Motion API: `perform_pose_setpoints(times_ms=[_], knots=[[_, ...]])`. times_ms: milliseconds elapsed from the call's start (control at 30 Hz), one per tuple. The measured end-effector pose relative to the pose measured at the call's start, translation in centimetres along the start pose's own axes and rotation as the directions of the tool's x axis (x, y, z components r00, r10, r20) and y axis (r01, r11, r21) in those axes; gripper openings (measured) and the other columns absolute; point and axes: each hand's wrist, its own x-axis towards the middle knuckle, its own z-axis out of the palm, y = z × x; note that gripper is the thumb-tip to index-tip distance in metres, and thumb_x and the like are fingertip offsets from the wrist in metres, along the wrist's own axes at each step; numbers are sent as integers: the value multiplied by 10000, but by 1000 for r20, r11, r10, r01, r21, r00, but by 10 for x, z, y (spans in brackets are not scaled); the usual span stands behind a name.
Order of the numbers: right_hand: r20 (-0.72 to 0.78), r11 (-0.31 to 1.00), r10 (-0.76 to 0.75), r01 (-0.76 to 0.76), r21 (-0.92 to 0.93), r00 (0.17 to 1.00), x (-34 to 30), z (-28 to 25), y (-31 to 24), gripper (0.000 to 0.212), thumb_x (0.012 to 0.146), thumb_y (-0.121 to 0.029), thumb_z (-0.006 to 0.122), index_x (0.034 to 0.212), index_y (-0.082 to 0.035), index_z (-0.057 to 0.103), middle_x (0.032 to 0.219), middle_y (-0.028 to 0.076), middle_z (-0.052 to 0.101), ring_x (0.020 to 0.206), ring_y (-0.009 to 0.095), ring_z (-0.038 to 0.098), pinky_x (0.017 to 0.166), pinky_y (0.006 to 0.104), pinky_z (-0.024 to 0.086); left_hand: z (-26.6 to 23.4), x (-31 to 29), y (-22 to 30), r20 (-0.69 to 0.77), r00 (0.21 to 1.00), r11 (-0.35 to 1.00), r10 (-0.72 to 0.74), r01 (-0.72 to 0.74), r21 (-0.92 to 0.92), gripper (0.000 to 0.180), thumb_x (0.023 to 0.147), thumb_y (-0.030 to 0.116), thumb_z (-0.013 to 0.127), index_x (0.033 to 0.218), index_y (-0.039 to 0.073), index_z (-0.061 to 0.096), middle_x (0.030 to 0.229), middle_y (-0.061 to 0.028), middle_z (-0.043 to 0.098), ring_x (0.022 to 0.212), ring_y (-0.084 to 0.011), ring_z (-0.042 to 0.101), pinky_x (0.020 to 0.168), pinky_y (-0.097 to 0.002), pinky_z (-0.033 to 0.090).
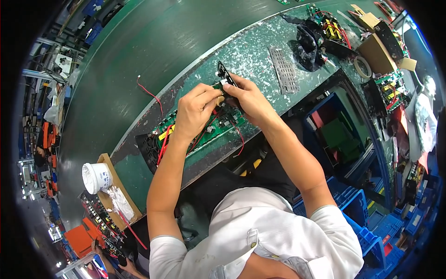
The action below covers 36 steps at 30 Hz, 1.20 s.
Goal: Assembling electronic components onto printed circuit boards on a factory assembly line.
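Observation:
A long green circuit board (213,132) with yellow parts and red wires lies on the bench in front of me. My right hand (251,100) grips a thin black panel (223,69), tilted up at the board's far right end. My left hand (196,110) is closed in a pinch beside the panel, over the board. What its fingertips hold is hidden. A small white connector piece (224,82) shows by my right thumb. At the board's left end sits a black housing part (147,149). One red wire (240,144) hangs over the bench's near edge.
A grey slotted plate (283,69) and a black plastic bag (307,46) lie to the right. Beyond them are a tape roll (362,67) and more circuit boards. At left stand a white tub (96,177) and a cardboard tray (125,195). Blue crates (357,209) sit lower right.

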Motion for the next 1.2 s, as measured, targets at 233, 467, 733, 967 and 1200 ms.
perform_pose_setpoints(times_ms=[233,467,733,967,1200], knots=[[-66,990,-111,104,-99,992,2,1,11,412,987,-148,545,1377,-20,510,967,-17,582,843,54,507,716,221,426,3,0,7,-34,999,999,-27,28,20,148,816,15,710,959,-15,689,868,-129,648,719,-262,657,635,-333,511],[-18,570,-604,416,-708,797,-2,13,29,507,991,-157,508,1442,37,380,1405,266,488,1279,310,514,1055,343,382,3,2,10,-28,995,970,99,-90,227,100,786,5,698,885,-3,687,812,-125,642,696,-306,650,617,-373,514],[17,650,-454,345,-677,891,-1,12,20,526,998,-150,485,1474,12,330,1422,262,470,1322,371,469,1078,366,360,2,4,3,-40,991,975,124,-114,192,67,770,9,695,835,7,678,801,-108,637,684,-311,646,607,-388,510],[22,682,-428,339,-648,904,5,14,18,511,984,-154,525,1449,14,395,1417,228,504,1300,252,493,1065,320,365,-8,3,5,-26,999,987,22,-18,158,100,785,32,689,874,-13,687,822,-140,652,739,-332,646,661,-380,511],[83,321,-747,468,-823,659,-5,6,-19,500,950,-196,630,1377,14,475,1327,212,561,1237,310,538,1046,396,416,-59,8,23,-62,967,602,-246,102,-792,439,948,261,632,1261,-41,574,1202,-142,642,1057,-253,652,932,-381,529]])
